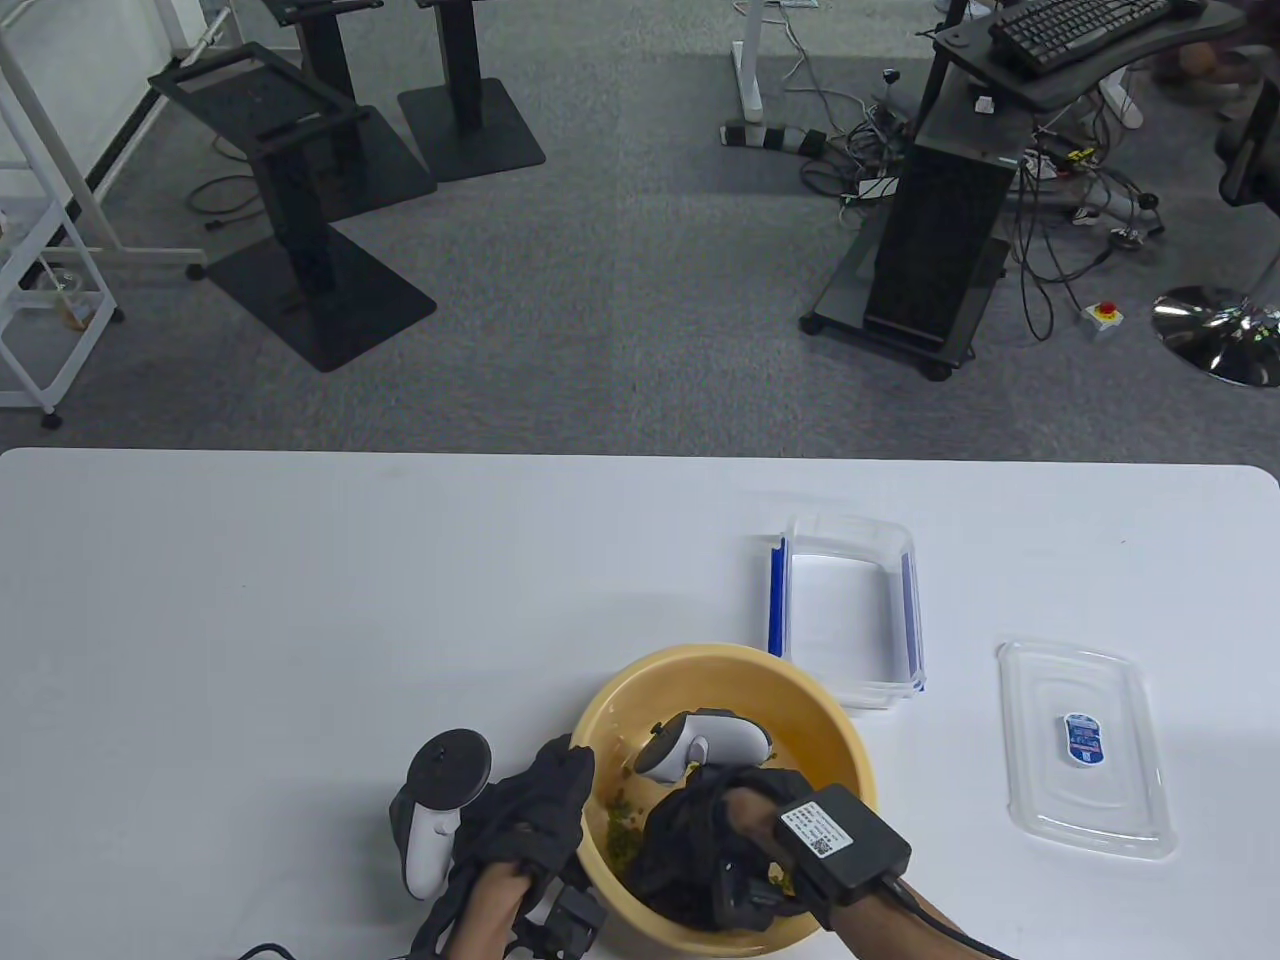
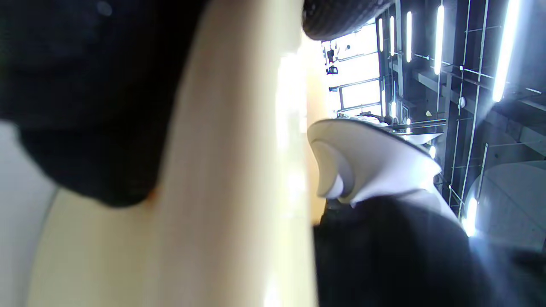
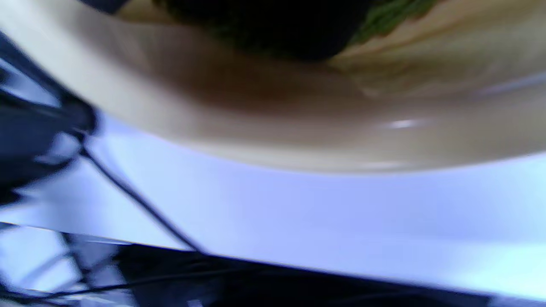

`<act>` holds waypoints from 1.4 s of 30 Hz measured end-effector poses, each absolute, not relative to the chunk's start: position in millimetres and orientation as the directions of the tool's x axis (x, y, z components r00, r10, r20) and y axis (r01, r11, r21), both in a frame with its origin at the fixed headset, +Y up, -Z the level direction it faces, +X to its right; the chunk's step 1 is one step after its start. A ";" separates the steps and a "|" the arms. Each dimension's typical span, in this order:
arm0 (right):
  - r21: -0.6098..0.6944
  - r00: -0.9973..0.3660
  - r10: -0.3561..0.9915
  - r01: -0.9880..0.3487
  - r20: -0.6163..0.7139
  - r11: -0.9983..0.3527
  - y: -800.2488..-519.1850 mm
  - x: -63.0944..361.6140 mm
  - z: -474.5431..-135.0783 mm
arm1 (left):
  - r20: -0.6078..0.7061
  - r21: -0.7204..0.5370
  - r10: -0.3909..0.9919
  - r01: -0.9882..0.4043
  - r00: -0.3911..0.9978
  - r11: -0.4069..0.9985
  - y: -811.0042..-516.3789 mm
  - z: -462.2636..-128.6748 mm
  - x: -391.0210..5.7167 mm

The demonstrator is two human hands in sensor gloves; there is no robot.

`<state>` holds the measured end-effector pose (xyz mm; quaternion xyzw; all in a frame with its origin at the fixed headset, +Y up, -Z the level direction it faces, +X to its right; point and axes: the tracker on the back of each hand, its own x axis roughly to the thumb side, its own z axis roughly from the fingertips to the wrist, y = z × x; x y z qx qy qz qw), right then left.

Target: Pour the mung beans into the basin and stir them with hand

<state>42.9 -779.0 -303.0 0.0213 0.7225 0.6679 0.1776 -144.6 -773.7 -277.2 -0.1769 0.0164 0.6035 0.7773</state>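
Observation:
A yellow basin (image 1: 722, 657) stands at the table's near edge, with green mung beans (image 1: 624, 838) lying in its left part. My left hand (image 1: 545, 800) grips the basin's left rim, fingers over the edge. In the left wrist view the basin's wall (image 2: 230, 170) fills the middle, with the dark glove (image 2: 85, 106) against its outside. My right hand (image 1: 690, 850) is down inside the basin among the beans, its fingers dipping into them and holding nothing. The right wrist view is blurred, showing the basin's outer wall (image 3: 298, 128) and some beans (image 3: 392, 15).
An empty clear box with blue clips (image 1: 850, 610) stands just behind the basin on the right. Its clear lid (image 1: 1085, 750) lies flat further right. Cables trail off the table's near edge behind my hands. The white tabletop (image 1: 300, 620) stretches away to the left.

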 end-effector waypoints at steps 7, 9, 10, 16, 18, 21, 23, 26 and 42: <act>0.917 -0.902 0.312 -0.361 -0.298 -0.170 -774.6 34.1 -336.1 | -0.238 -0.259 0.932 -0.943 0.273 0.210 -773.8 -277.2 -144.4; 0.893 -0.891 0.343 -0.387 -0.298 -0.229 -774.5 35.3 -346.2 | -0.236 -0.258 0.933 -0.943 0.272 0.210 -773.9 -277.2 -144.4; 0.871 -0.898 0.337 -0.388 -0.283 -0.303 -773.4 37.0 -352.3 | -0.236 -0.258 0.933 -0.943 0.272 0.209 -773.9 -277.3 -144.3; 0.793 -0.979 0.143 -0.203 -0.147 -0.575 -772.3 58.7 -367.6 | -0.235 -0.259 0.933 -0.943 0.273 0.211 -773.9 -277.0 -144.2; 0.798 -0.983 0.090 -0.183 -0.161 -0.575 -772.5 66.1 -367.6 | -0.235 -0.260 0.933 -0.942 0.273 0.211 -774.0 -277.1 -144.0; 0.820 -0.989 -0.008 -0.117 -0.147 -0.560 -771.0 79.2 -365.9 | -0.238 -0.261 0.934 -0.944 0.266 0.202 -774.0 -276.5 -142.5; 0.840 -0.993 -0.047 -0.064 -0.106 -0.538 -769.6 85.6 -364.5 | -0.235 -0.259 0.933 -0.943 0.271 0.208 -774.0 -276.2 -142.3; 0.829 -0.998 -0.052 -0.006 -0.042 -0.559 -766.9 96.8 -360.8 | -0.238 -0.259 0.934 -0.945 0.265 0.202 -774.3 -276.2 -142.2; 0.989 -0.988 0.150 0.008 0.031 -0.150 -774.3 40.6 -307.5 | -0.238 -0.264 0.933 -0.943 0.268 0.204 -774.0 -276.4 -142.0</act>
